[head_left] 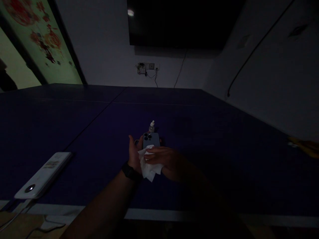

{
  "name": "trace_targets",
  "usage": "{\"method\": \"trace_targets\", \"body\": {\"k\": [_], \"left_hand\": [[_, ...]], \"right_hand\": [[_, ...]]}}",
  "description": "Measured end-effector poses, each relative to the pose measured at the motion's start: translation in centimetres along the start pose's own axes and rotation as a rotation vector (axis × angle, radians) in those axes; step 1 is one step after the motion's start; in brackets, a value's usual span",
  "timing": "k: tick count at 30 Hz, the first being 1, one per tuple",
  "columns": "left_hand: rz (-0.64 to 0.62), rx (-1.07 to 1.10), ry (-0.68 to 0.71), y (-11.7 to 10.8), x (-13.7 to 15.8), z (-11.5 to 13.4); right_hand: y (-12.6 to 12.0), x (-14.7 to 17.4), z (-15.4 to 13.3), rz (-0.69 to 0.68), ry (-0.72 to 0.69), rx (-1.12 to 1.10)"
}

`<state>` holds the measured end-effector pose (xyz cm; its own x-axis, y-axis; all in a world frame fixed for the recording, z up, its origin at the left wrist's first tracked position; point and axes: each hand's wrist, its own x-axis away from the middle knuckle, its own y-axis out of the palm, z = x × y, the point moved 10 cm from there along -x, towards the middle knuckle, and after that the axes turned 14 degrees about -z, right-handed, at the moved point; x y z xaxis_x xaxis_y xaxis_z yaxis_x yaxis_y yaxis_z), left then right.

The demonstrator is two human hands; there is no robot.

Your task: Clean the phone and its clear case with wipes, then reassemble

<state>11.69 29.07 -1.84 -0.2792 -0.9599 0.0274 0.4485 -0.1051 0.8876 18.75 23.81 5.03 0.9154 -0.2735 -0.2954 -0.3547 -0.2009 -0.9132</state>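
A blue-grey smartphone lies in my left hand, its back with the camera lenses facing up. The left thumb points up beside the phone, and the other fingers are mostly hidden under it. My right hand presses a white tissue against the lower part of the phone's back; the tissue hangs down toward me. Just beyond the phone stands a small clear bottle with a white nozzle. A dark watch is on my left wrist.
A white power bank with a lit display and a cable lies on the blue table at the left. Something yellow and red sits at the far right edge. Behind are a wall-mounted screen and wall sockets. The room is dim.
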Motion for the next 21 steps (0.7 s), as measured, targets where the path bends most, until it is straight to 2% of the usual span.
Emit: {"method": "trace_targets", "body": {"k": [4,8,13,17,21], "left_hand": [[0.008,0.014,0.019,-0.3,-0.1,0.2],[0.026,-0.024,-0.012,-0.6,0.0,-0.2],[-0.067,-0.002,-0.008,-0.1,-0.3,0.0],[-0.154,0.039,-0.038,-0.2,-0.7,0.4],[-0.165,0.024,-0.048,-0.7,-1.0,0.4]], "right_hand": [[-0.2,0.1,1.2,0.038,0.097,0.006],[0.1,0.1,0.8,-0.003,-0.025,-0.113],[-1.5,0.8,1.2,0.115,-0.026,-0.190],[-0.4,-0.4,-1.4,-0.006,-0.088,-0.142],[0.4,-0.6,-1.9,-0.091,-0.097,-0.127]]}}
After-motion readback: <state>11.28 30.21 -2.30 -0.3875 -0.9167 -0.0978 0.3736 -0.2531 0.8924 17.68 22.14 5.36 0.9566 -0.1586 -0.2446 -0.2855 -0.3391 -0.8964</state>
